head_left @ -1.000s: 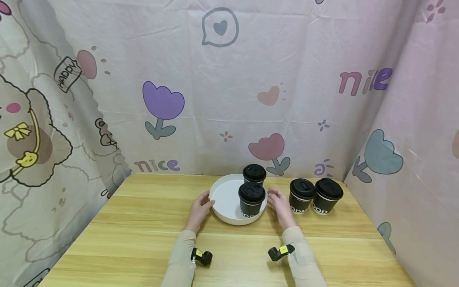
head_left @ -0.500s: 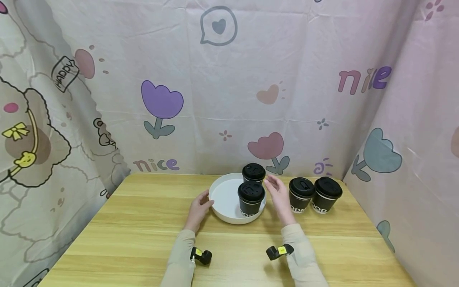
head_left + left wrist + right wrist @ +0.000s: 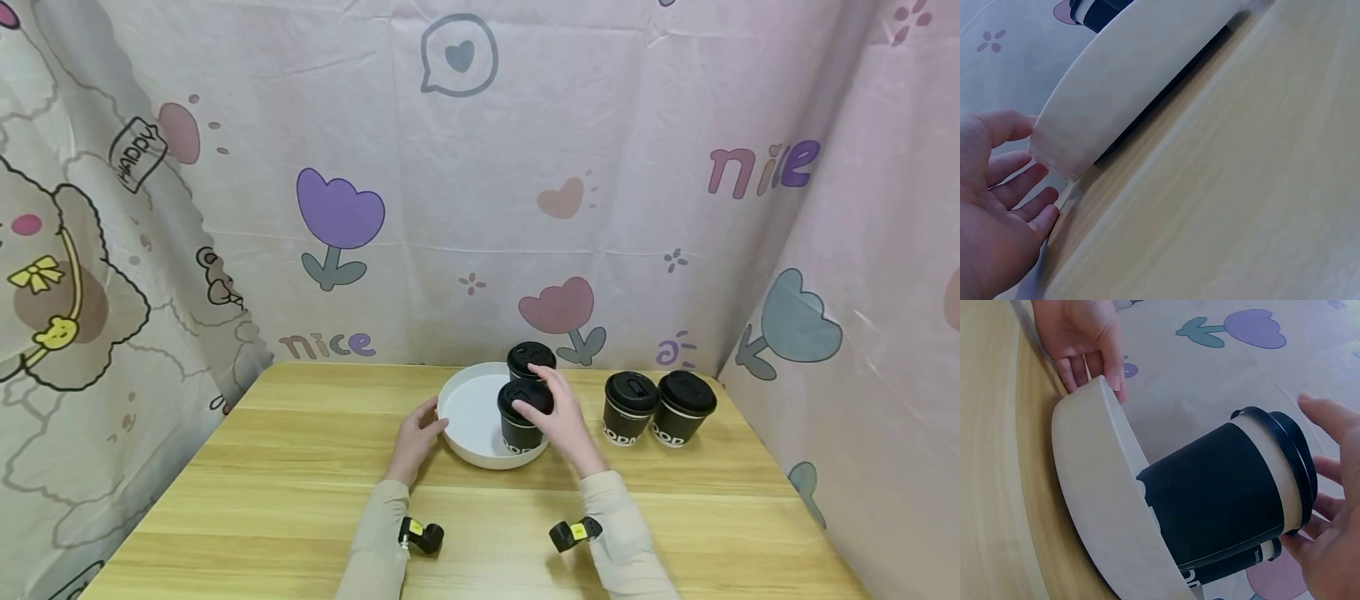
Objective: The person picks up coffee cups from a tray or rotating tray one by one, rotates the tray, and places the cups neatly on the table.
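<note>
A round white tray (image 3: pixel 471 417) with a raised rim lies on the table and bears two lidded black paper coffee cups. The front cup (image 3: pixel 519 432) stands upright on its right part; the rear cup (image 3: pixel 527 357) is partly hidden behind it. My left hand (image 3: pixel 414 442) holds the tray's left edge, thumb over the rim and fingers along the outer wall (image 3: pixel 1079 119). Spread around the front cup's black lid (image 3: pixel 1291 469), my right hand (image 3: pixel 564 421) has its thumb and fingers apart, with a gap between thumb and lid in the right wrist view.
Two more lidded black cups, a nearer one (image 3: pixel 628 410) and one beside it (image 3: pixel 684 410), stand on the wooden table (image 3: pixel 300 475) right of the tray. A printed curtain (image 3: pixel 450 208) hangs behind the table's back edge.
My right hand has left the tray's right rim, risen and moved left over the front cup's lid. The left hand stays at the tray's left edge; tray and cups have not moved.
</note>
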Tool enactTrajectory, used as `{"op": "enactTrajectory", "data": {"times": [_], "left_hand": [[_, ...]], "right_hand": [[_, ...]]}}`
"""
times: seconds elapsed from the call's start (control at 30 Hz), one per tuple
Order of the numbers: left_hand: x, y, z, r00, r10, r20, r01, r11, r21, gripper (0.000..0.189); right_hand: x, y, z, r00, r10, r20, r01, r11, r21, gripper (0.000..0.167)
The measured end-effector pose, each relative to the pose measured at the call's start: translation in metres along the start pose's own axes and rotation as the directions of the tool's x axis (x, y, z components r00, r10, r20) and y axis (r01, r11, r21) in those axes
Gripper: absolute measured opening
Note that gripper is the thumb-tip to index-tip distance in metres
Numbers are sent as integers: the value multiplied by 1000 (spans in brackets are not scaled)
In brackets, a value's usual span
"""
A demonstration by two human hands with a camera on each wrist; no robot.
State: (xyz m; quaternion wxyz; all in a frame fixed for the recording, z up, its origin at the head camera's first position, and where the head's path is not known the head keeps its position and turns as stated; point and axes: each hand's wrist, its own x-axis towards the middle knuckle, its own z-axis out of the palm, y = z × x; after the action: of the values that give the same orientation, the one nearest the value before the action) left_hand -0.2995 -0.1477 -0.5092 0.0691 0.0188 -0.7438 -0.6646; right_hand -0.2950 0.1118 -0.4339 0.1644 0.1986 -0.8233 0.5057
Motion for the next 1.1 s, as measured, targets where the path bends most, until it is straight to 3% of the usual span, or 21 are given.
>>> {"op": "enactTrajectory", "data": {"times": [0.13,0.37,0.57,1.1], "left_hand": [[0,1,0,1000,-5,1,5,1000,4,57],[0,0,0,1000,-6,-6,6,1000,8,56],[1,0,0,1000,-9,-3,9,1000,5,56],[2,-2,-1,1000,-13,-3,13,1000,8,57]], "right_hand": [[-1,1,3,999,1,45,2,998,-63,71],[-3,2,5,995,25,99,-18,997,-72,79],[-2,3,7,991,-4,137,20,993,-116,82],[-2,3,0,991,-6,136,17,997,-77,79]]}}
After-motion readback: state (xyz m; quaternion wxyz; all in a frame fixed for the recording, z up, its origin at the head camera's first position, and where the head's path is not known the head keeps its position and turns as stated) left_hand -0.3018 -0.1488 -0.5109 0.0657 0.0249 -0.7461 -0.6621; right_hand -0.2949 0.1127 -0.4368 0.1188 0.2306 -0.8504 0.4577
